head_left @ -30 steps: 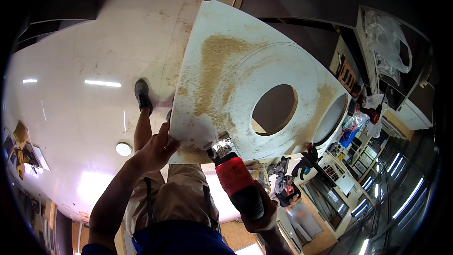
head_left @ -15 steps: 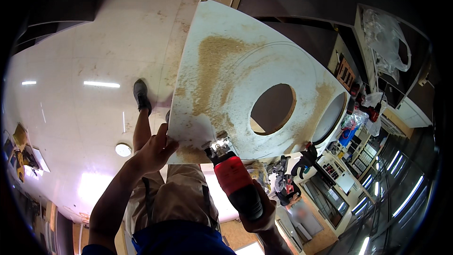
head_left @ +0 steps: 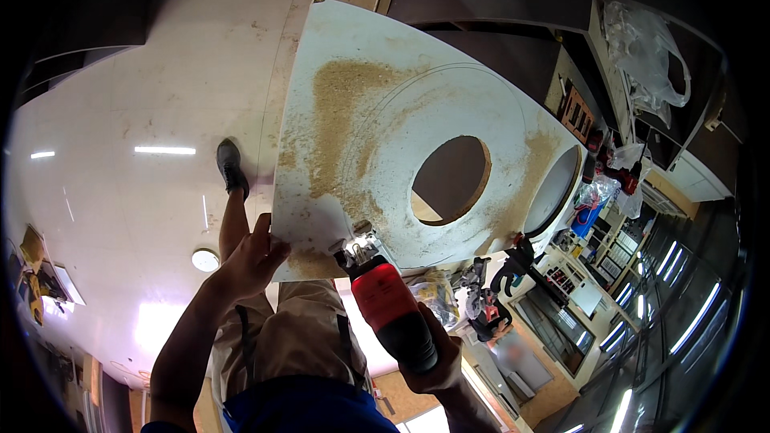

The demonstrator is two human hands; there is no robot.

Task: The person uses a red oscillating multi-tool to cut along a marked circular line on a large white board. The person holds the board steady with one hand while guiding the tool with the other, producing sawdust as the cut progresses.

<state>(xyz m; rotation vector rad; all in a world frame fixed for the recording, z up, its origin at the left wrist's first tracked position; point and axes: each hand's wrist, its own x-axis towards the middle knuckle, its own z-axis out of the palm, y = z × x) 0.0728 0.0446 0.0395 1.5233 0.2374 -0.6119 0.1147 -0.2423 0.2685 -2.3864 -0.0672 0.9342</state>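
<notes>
A red and black jigsaw (head_left: 387, 301) rests its metal foot on the near part of a white board (head_left: 377, 56). My right hand (head_left: 439, 357) is wrapped round the tool's rear body, and the blade is too small to make out. My left hand (head_left: 253, 261) grips the board's near left corner, its thumb on the top face. Brown sawdust (head_left: 335, 124) lies over the board. A round hole (head_left: 451, 180) is cut through the middle, inside pencilled arcs, and a second large opening (head_left: 553, 192) shows at the right end.
A black clamp (head_left: 520, 263) sits at the board's near right edge. Beyond the right end are red power tools (head_left: 626, 176), plastic bags (head_left: 642, 48) and dark panels (head_left: 497, 0). My shoe (head_left: 230, 162) stands on the pale, dusty floor (head_left: 152, 192). A round white disc (head_left: 205, 260) lies left of my arm.
The whole view has shifted a little, so board, hands and jigsaw appear slightly further left. The jigsaw's place on the board barely differs, and both hands keep their grips.
</notes>
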